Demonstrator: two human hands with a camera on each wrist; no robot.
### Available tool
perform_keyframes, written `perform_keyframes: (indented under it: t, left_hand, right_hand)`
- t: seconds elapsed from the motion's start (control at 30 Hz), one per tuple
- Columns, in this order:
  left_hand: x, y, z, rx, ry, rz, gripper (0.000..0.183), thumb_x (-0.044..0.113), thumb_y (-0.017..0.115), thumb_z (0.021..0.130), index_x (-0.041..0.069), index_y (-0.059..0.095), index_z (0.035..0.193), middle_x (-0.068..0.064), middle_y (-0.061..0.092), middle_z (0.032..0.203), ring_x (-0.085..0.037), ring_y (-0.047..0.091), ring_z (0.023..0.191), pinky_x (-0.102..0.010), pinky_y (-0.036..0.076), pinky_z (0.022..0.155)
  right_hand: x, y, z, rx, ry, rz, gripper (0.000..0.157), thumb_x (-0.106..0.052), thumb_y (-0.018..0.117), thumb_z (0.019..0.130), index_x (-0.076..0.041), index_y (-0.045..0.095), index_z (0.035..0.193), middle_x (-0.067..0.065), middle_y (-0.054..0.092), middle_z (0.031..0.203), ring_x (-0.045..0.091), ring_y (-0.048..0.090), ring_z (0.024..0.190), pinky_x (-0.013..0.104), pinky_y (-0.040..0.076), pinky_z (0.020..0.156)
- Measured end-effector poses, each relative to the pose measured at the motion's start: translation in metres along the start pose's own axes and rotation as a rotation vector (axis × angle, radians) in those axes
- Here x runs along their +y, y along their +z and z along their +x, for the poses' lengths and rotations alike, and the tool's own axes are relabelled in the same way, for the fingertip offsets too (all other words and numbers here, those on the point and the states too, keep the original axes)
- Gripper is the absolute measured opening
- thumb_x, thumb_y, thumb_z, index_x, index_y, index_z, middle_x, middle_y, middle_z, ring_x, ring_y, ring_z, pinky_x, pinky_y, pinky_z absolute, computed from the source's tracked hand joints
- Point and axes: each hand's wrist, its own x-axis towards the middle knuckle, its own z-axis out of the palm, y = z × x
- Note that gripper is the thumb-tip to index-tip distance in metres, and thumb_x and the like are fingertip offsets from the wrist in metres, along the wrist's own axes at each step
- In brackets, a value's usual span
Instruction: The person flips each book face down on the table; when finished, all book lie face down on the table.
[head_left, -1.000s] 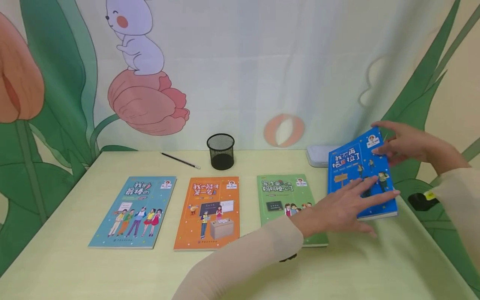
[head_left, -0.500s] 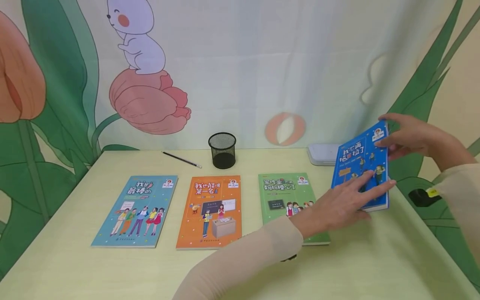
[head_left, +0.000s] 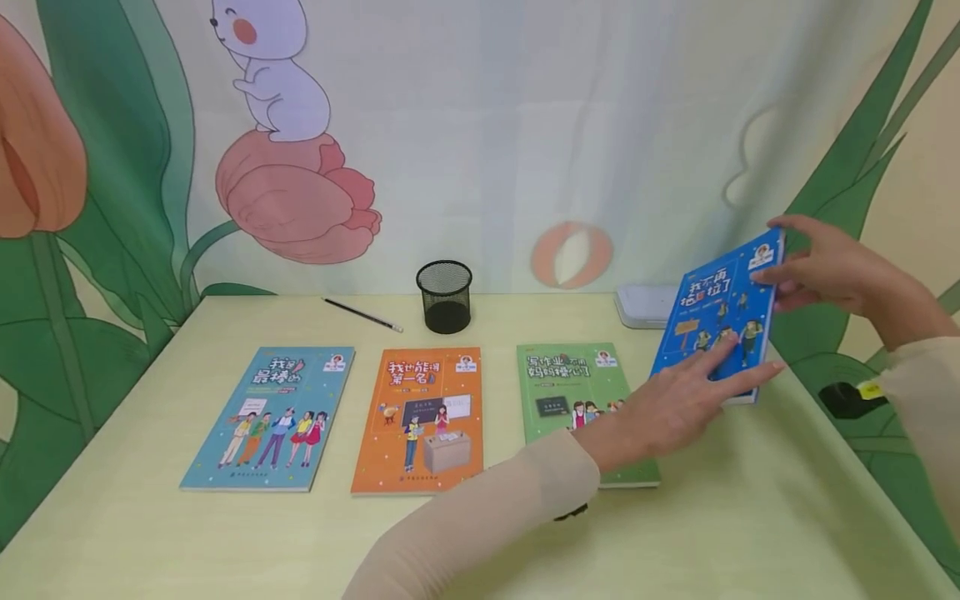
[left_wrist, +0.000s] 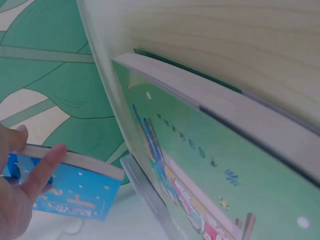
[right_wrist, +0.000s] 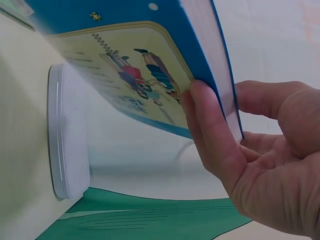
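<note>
A blue paperback book (head_left: pixel 708 310) is held up tilted over the table's right side, its illustrated front cover facing the head camera. My right hand (head_left: pixel 832 271) pinches its upper right corner; in the right wrist view, fingers (right_wrist: pixel 210 120) lie against the back cover and the thumb is across the page edge. Down at the book's lower edge is my left hand (head_left: pixel 675 408), two fingers spread over the cover and the thumb tucked beneath. Under the left forearm lies a green book (head_left: pixel 562 383), partly covered by that hand and wrist.
An orange book (head_left: pixel 418 421) and a teal book (head_left: pixel 266 417) lie flat to the left. Behind them are a black mesh pen cup (head_left: pixel 444 300) and a pencil (head_left: pixel 362 315). A pale flat case (head_left: pixel 641 307) sits at the back right, partly behind the blue book.
The blue book has risen and tipped more upright, its top corner moving up and right with my right hand. My left hand has stayed at its lower edge. The other books are unmoved.
</note>
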Motion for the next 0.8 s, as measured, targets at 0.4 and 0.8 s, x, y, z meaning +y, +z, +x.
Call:
perform_keyframes:
  t: [0.4, 0.8]
  left_hand:
    - [-0.012, -0.001, -0.003, 0.05, 0.028, -0.035, 0.071, 0.001, 0.053, 0.098, 0.027, 0.026, 0.158, -0.009, 0.015, 0.169, -0.018, 0.046, 0.143, -0.005, 0.039, 0.057]
    - [-0.015, -0.006, -0.007, 0.227, 0.024, -0.17, 0.06, -0.003, 0.055, 0.097, 0.018, 0.038, 0.15, -0.005, 0.044, 0.157, -0.012, 0.069, 0.096, -0.01, 0.045, 0.063]
  right_hand:
    - [0.004, -0.001, 0.005, 0.018, 0.011, 0.038, 0.099, -0.021, 0.065, 0.098, -0.012, -0.013, 0.159, 0.028, 0.054, 0.121, 0.021, 0.075, 0.078, 0.04, 0.062, 0.076]
    - [0.004, -0.006, 0.004, -0.014, 0.017, 0.016, 0.095, -0.019, 0.061, 0.1, -0.016, -0.013, 0.159, 0.013, 0.061, 0.106, 0.015, 0.073, 0.078, 0.034, 0.062, 0.076]
